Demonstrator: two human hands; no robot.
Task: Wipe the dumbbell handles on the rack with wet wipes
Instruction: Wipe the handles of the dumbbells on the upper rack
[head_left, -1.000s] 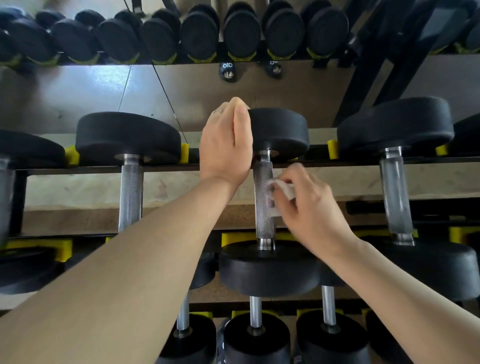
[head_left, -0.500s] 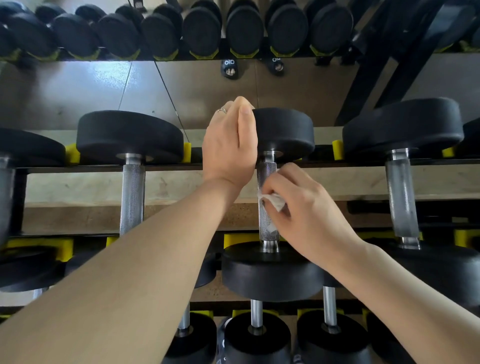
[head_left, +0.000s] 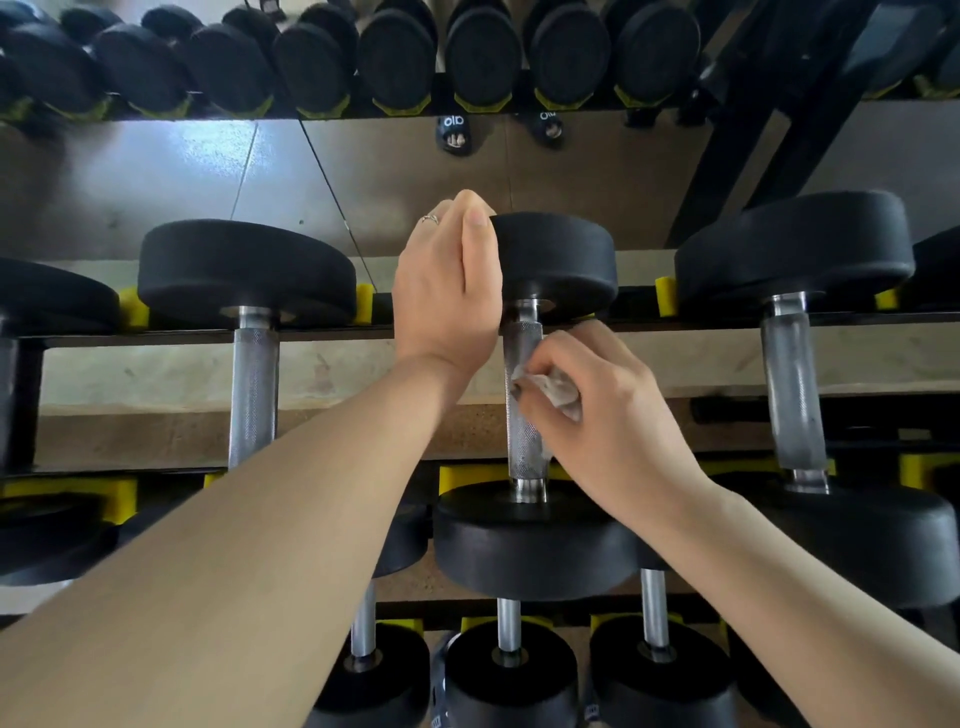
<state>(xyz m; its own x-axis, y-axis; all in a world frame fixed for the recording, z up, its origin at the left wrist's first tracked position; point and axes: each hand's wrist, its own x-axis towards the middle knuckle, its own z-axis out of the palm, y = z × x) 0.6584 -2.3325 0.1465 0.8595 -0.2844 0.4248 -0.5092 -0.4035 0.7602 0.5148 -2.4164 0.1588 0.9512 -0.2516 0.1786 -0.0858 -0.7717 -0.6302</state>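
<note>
A black dumbbell lies on the rack's upper tier in the middle of the view, its knurled steel handle (head_left: 525, 441) running toward me. My left hand (head_left: 447, 283) grips the left edge of its far head (head_left: 558, 257), fingers curled over the top. My right hand (head_left: 597, 410) pinches a crumpled white wet wipe (head_left: 550, 389) against the right side of the handle, about halfway along. The near head (head_left: 530, 540) sits below my right wrist.
Similar dumbbells lie on either side, with handles at left (head_left: 254, 389) and right (head_left: 792, 389). Smaller dumbbells (head_left: 511, 670) fill the lower tier. Yellow cradles (head_left: 363, 304) line the black rack rails. A mirror behind reflects another dumbbell row (head_left: 395, 57).
My right hand with the wipe has slid back and forth a short way along the handle. My left hand has kept its hold on the far head.
</note>
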